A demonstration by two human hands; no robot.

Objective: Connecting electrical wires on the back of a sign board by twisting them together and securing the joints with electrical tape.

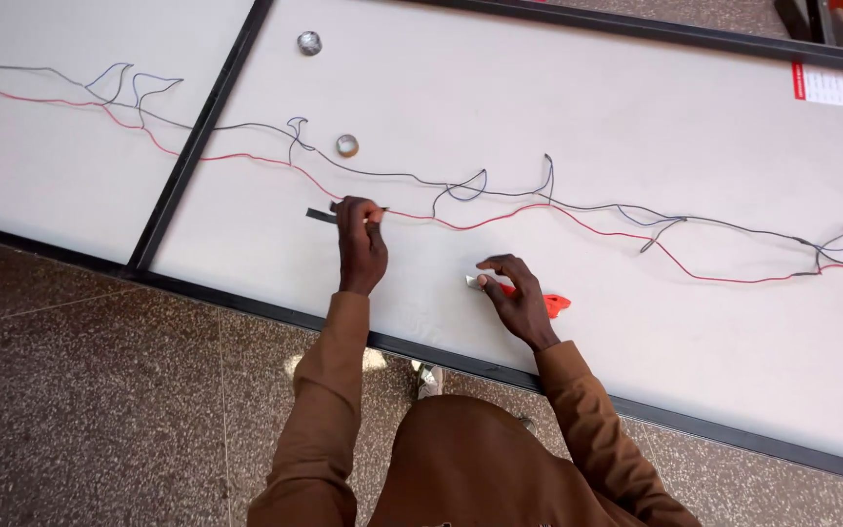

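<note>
My left hand (359, 244) pinches a short strip of black tape (322, 216) against the white panel (636, 127), right where the red wire (500, 219) runs. A dark grey wire (392, 176) with small loops follows the red one across the panel. My right hand (514, 293) rests on the panel and grips an orange-handled utility knife (550, 304), its pale blade end poking out to the left of my fingers. Both sleeves are brown.
A roll of tape (347, 145) lies above the wires, and a small shiny round object (309, 43) lies farther up. A black frame bar (197, 132) separates this panel from another white panel (60, 166) at left. Speckled stone floor (100, 390) lies below.
</note>
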